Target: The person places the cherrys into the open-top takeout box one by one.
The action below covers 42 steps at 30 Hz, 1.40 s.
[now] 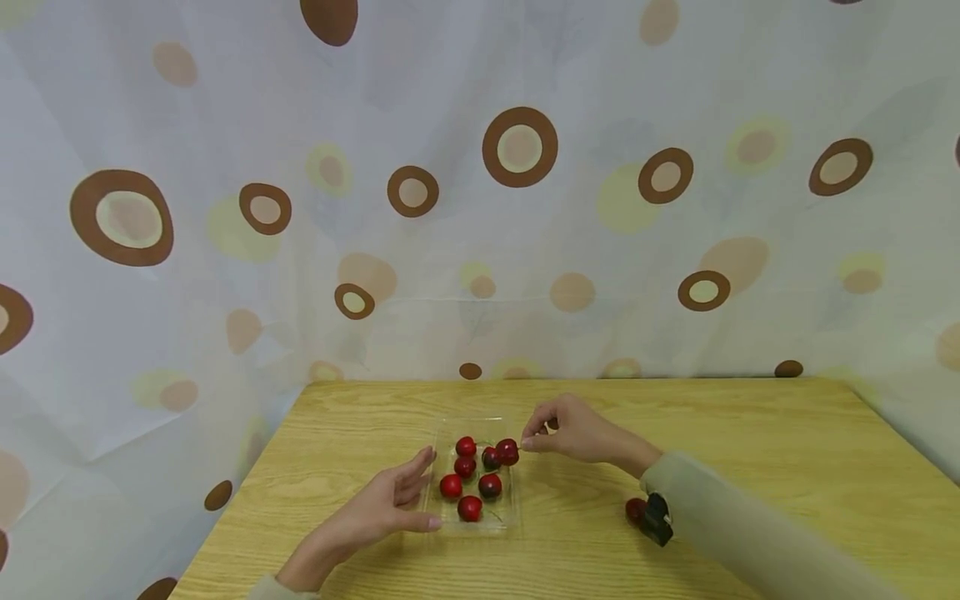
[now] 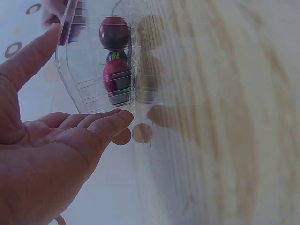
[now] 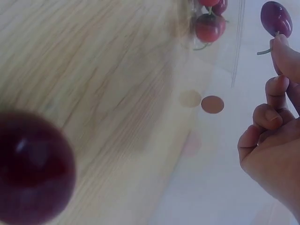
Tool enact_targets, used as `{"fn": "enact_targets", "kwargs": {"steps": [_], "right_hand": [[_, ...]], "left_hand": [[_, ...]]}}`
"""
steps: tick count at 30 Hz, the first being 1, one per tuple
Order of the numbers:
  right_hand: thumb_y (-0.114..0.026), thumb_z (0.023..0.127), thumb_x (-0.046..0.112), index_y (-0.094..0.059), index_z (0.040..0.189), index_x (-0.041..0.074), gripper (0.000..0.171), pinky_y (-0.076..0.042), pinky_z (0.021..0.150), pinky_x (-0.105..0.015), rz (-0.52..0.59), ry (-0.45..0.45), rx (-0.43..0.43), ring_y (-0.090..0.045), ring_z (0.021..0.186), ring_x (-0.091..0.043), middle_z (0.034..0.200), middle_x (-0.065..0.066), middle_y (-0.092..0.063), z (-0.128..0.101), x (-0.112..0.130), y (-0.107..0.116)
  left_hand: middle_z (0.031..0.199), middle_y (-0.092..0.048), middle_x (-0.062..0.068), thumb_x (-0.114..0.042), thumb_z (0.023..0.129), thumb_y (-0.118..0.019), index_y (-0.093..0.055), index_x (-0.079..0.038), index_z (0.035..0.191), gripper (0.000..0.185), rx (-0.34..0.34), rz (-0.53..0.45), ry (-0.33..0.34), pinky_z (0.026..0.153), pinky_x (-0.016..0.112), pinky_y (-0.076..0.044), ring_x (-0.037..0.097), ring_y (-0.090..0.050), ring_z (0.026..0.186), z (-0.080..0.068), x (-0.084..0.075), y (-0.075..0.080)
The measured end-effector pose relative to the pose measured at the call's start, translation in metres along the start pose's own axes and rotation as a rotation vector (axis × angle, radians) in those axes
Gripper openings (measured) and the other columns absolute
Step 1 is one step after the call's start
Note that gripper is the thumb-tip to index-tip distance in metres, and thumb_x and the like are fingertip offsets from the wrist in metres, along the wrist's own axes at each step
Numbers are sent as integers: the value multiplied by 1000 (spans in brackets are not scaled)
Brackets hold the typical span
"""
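A clear plastic box (image 1: 475, 527) stands on the table with several red cherries (image 1: 470, 508) inside. At its left side is my left hand (image 1: 382, 506), thumb and fingers spread along the wall. The left wrist view shows these fingers (image 2: 101, 126) nearly straight, by the box (image 2: 75, 96); firm contact cannot be made out. My right hand (image 1: 573, 431) pinches the stem of a dark red cherry (image 3: 276, 19) between thumb and forefinger. In the head view that cherry hangs over the box's right edge, and the other fingers of the hand are curled.
Another dark cherry (image 1: 636, 511) lies on the wooden table (image 1: 750, 467) below my right forearm, partly behind the black wrist camera (image 1: 657, 520). It looms large in the right wrist view. A white curtain (image 1: 450, 250) with brown and yellow dots hangs behind the table and along its sides.
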State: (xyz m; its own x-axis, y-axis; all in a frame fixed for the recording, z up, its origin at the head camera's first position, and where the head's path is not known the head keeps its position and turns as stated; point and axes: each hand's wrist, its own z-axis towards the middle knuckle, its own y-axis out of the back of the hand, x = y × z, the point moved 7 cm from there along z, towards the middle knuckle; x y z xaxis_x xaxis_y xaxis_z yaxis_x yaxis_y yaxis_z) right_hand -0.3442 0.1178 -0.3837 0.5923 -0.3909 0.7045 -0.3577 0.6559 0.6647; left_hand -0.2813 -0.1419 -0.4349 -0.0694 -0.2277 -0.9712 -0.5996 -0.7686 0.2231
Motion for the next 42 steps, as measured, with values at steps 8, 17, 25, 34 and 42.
{"fn": "enact_targets", "kwargs": {"steps": [8,17,25,34,42], "right_hand": [[-78,97,12,-83,90,8,9,-46,66,-28,22,6,29,-54,72,-10,84,6,-68,17,13,-15],[-79,96,9,-83,88,6,9,-45,67,-26,51,19,61,-53,73,-10,84,4,-69,26,23,-32],[-80,95,7,-82,87,2,10,-46,68,-25,42,5,74,-54,73,-9,83,5,-68,33,28,-43],[-82,93,5,-81,81,5,12,-43,64,-23,57,-14,93,-51,72,-9,79,5,-64,35,33,-53],[-82,93,7,-84,84,7,9,-45,64,-23,5,-18,111,-52,72,-7,78,8,-67,36,34,-55]], "left_hand": [[173,-5,25,-11,100,-75,-5,4,166,98,-3,-1,-6,123,59,-23,50,-17,155,0,1,0],[172,-6,25,-11,100,-75,-5,4,166,98,-2,0,2,123,59,-24,50,-18,154,-1,0,0],[173,-5,24,-12,101,-74,-5,2,167,97,4,-6,6,123,60,-24,49,-17,155,-1,1,0],[173,-5,25,-14,101,-74,-4,2,167,98,8,-6,6,123,59,-23,49,-17,155,-1,1,0],[173,-6,23,-14,101,-74,-4,2,167,98,10,-12,5,123,58,-22,47,-16,156,-1,2,0]]}}
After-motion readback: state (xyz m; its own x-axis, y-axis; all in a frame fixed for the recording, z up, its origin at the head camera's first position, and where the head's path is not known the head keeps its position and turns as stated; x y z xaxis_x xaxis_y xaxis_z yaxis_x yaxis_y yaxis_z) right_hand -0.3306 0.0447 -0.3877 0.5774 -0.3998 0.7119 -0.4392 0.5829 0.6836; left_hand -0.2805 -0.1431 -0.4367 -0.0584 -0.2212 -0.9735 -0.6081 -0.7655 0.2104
